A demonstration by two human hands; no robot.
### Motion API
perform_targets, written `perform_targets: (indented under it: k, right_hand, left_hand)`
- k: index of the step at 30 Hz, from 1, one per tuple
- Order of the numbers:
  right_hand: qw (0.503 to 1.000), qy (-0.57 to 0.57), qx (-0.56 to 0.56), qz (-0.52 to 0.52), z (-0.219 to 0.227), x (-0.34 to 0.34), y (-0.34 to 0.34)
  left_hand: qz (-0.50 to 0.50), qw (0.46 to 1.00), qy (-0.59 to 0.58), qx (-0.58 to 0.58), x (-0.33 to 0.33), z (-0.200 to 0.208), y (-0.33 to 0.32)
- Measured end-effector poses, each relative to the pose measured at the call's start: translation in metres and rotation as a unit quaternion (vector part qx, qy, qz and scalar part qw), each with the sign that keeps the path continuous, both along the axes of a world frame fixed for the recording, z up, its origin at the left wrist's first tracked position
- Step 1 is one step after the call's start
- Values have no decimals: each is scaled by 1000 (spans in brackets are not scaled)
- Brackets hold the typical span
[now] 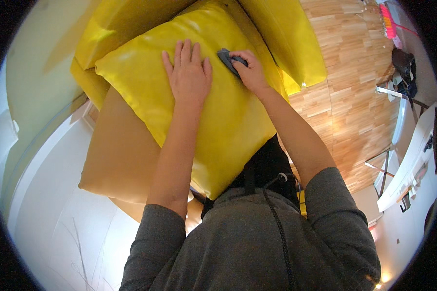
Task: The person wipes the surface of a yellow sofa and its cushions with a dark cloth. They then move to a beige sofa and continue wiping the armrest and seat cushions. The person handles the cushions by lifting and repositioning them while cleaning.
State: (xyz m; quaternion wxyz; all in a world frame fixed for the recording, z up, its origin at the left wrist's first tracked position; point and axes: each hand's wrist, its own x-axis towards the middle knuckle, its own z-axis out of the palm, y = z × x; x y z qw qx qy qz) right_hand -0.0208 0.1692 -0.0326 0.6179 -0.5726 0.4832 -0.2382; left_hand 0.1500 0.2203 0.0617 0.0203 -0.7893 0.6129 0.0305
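Dark cloth (226,58) on yellow cushion (228,114); slip risk.
Fingers of right hand (250,72) pinch the cloth; left hand (190,80) lies flat, grasping nothing. Cushion spans yellow armchair (296,41) to lap: uneven pressure could slide it.

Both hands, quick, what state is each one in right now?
Left hand: open, palm down on the yellow cushion, holding nothing visible.
Right hand: closed, holding a dark gray cloth.

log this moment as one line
left hand: open, flat on yellow cushion | right hand: gripping dark cloth | background: wooden floor
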Motion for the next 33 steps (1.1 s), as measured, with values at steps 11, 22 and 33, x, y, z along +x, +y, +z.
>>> perform_targets:
  k: [11,22,33]
  right_hand:
    - [984,41,-160,63,24,23,39]
    - [989,-7,-145,7,48,32,60]
    - [997,-57,-43,-7,54,-32,75]
  left_hand:
    - [-81,994,10,69,4,19,14]
    - [-78,984,162,-16,9,28,29]
    - [-128,985,119,-5,-17,40,69]
